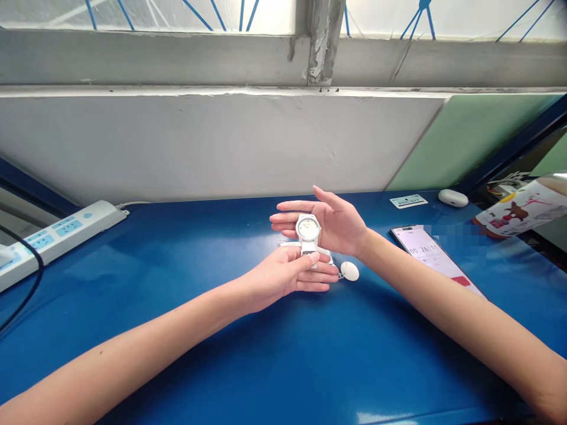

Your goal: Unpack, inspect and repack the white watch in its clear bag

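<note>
A white wristwatch (308, 228) with a round pale dial is held upright above the blue table. The thumb of my left hand (283, 273) presses the lower part of its strap against the fingers, which stretch to the right. My right hand (341, 221) is open just behind the watch, palm facing left, fingers extended and thumb raised. Whether its fingers touch the watch I cannot tell. Beside my left fingertips lies a white oval tag (349, 271) on a small chain. Part of a clear or whitish item shows beneath the hands, mostly hidden.
A phone (436, 257) showing a timer lies right of my right forearm. Behind it are a printed card (409, 202) and a white earbud case (453, 198). A decorated container (525, 206) lies far right. A power strip (62, 236) and black cable (33, 292) are at left.
</note>
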Demonstrator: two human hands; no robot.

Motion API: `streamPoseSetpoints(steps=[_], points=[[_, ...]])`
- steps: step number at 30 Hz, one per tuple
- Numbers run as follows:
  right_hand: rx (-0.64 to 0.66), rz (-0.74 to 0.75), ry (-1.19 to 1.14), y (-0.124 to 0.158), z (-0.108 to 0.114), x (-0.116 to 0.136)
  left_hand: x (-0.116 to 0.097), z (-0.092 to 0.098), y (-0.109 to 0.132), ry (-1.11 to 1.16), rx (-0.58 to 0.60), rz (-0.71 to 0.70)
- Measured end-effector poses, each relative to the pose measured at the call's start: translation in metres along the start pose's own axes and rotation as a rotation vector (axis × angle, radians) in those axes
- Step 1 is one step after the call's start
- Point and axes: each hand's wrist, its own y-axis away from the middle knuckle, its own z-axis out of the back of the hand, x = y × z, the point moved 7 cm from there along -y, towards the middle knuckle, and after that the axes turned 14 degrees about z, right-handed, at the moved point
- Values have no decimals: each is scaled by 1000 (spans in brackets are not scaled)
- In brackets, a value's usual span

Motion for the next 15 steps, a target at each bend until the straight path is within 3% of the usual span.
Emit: streamPoseSetpoints(steps=[10, 15], points=[[-13, 13, 65, -1, 11, -2, -6, 7, 1, 10, -84, -24], [-69, 194, 445, -5, 17, 13, -22, 20, 9, -46, -222, -102]])
